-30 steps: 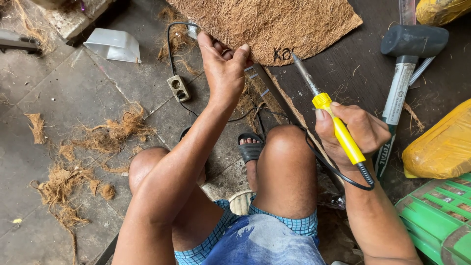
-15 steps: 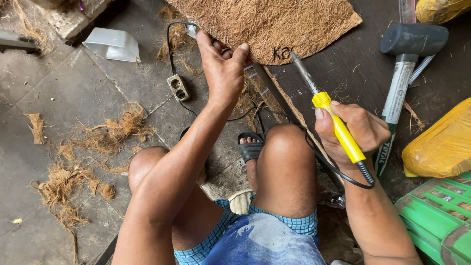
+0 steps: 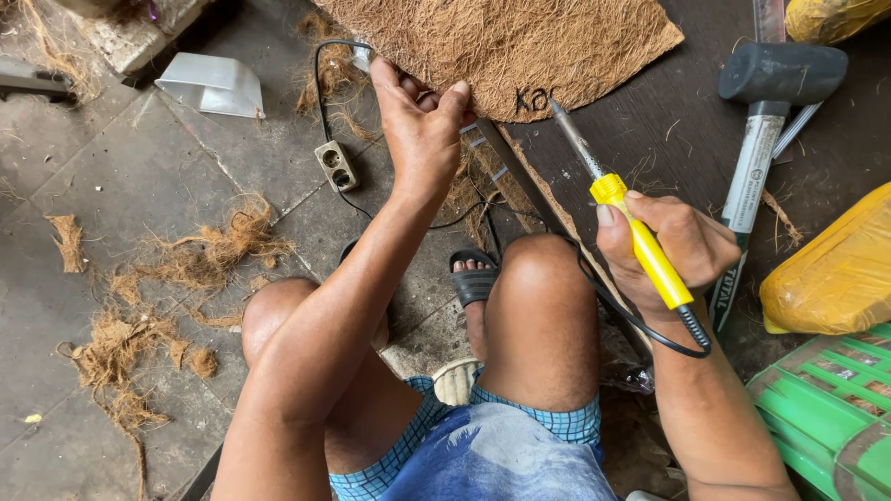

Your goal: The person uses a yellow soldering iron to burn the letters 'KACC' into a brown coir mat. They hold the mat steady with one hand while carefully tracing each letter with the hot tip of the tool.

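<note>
Iron (image 3: 640, 239) in right hand (image 3: 677, 246) fingers | left hand (image 3: 419, 125) pinches mat (image 3: 501, 46) edge

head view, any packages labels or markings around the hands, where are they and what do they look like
Dark lettering: burnt into the brown fibre mat's near edge, at the soldering iron tip.
Mallet handle: right of the right hand, white with a printed label.
Yellow bags: far right and top right corner, plastic, bulging.

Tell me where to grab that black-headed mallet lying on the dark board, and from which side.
Grip the mallet mid-handle, on the pale shaft below its black head, coming down from above. The handle lies flat, running towards the person, its lower end tucked behind the right hand holding the yellow soldering iron; the middle stretch is bare.
</note>
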